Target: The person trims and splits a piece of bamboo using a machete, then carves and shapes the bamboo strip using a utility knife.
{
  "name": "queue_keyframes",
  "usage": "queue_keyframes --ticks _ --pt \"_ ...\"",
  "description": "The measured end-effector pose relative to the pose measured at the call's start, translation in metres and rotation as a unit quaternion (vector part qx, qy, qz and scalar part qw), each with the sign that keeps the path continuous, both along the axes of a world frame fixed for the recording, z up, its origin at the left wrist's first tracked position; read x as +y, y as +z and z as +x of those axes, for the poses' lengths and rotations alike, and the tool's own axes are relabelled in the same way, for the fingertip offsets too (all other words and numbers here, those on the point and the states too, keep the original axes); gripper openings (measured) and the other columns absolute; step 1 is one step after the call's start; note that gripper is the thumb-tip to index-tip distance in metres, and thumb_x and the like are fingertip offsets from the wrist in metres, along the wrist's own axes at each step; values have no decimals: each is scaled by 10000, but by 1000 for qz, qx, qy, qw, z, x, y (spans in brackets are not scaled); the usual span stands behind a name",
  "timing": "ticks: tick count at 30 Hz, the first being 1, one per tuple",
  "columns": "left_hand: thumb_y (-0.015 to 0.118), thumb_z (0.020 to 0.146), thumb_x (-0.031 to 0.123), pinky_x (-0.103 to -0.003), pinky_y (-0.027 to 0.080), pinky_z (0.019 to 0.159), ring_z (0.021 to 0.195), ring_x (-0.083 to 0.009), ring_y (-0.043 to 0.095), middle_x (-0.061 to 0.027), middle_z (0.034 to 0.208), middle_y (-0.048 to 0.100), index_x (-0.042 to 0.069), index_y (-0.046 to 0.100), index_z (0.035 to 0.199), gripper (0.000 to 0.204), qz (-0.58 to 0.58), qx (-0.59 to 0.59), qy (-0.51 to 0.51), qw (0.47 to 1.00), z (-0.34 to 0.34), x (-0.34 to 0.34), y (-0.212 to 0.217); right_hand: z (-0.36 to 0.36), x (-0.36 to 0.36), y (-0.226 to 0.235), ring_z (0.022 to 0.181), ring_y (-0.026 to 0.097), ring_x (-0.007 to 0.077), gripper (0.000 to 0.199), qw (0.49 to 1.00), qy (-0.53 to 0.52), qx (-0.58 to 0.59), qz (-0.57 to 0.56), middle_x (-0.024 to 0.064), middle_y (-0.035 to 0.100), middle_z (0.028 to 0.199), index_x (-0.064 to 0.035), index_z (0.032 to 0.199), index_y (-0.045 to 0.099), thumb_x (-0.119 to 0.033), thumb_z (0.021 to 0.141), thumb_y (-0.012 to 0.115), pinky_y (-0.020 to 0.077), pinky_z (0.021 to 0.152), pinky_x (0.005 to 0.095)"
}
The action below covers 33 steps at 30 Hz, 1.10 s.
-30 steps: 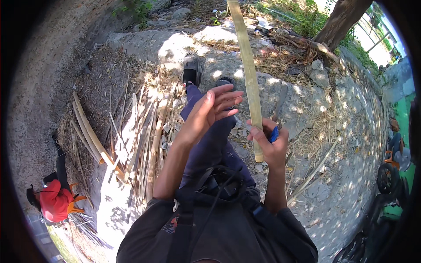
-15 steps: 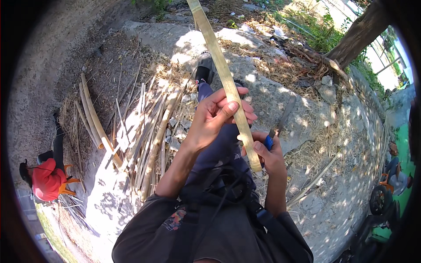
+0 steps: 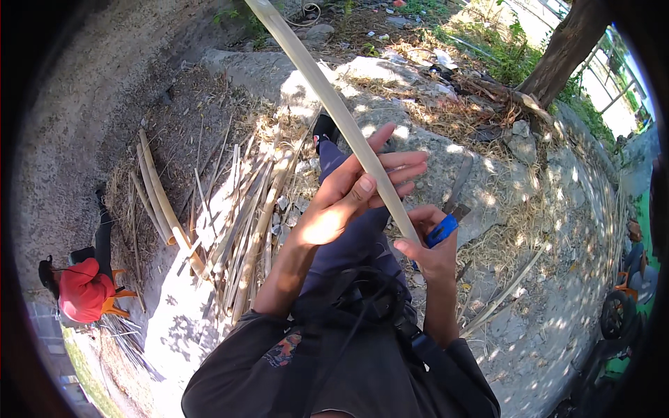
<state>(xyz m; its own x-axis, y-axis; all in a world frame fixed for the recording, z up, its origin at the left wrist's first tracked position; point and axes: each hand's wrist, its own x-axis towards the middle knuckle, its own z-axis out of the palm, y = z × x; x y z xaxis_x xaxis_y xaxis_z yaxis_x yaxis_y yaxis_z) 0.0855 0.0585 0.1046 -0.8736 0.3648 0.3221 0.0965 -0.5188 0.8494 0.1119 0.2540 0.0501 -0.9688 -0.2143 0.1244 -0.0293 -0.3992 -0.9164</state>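
Left fingers: the left hand (image 3: 348, 202) lies open-palmed against the bamboo strip (image 3: 334, 104), fingers spread long and pointing to about two o'clock, thumb pressed on the strip's near side; a steadying touch, not a closed fist.

Right fingers: the right hand (image 3: 432, 247) is curled tight around the blue handle of a knife (image 3: 453, 209), its grey blade pointing up toward one o'clock, and the strip's lower end passes by the thumb.

Strip's place: it runs from the right hand up to about eleven o'clock, leaving the top edge of the view; pale and smooth.

Just changed: a second ago the left hand hovered open off the strip, which stood nearly upright. Half a second ago it had closed onto it. Now the strip leans further left and the left hand sits flatter along it.

What that suggests: the strip looks braced by both hands with the blade close beside it, as for paring, though blade contact cannot be made out.

Below the hands: dark trousers and a shoe (image 3: 324, 129) at twelve o'clock.

At nine o'clock: a heap of split bamboo (image 3: 237, 209) on the ground.

At eight o'clock: a person in a red top (image 3: 83, 292).

Packages, labels, signs: only scraps of pale litter (image 3: 439, 59) near the tree trunk (image 3: 564, 49) at one o'clock; none legible.
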Motion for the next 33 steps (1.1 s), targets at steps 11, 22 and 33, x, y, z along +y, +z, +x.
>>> queue_keyframes --ticks 11,22,33 --pt "605 1006 4 -484 449 1167 1405 -399 511 -283 1503 498 -4 62 1643 837 -6 64 -5 998 6 1 -5 10 10 -6 600 397 -26 409 997 -20 71 20 -55 642 819 -24 1048 712 -38 698 922 258 536 186" --pt "710 981 405 -427 584 888 1153 -329 664 -242 1369 576 -41 387 1501 758 14 133 82 988 -5 -43 -16 -31 50 10 529 409 5 396 972 58 183 133 -15 670 781 -45 969 788 -77 618 967 265 498 210" --pt "806 800 73 -354 557 678 747 -298 720 -157 866 720 -25 727 1031 263 -407 209 120 881 79 -62 59 -97 86 28 536 456 28 401 916 248 211 235 -54 521 602 -19 999 815 -133 639 950 453 589 230"
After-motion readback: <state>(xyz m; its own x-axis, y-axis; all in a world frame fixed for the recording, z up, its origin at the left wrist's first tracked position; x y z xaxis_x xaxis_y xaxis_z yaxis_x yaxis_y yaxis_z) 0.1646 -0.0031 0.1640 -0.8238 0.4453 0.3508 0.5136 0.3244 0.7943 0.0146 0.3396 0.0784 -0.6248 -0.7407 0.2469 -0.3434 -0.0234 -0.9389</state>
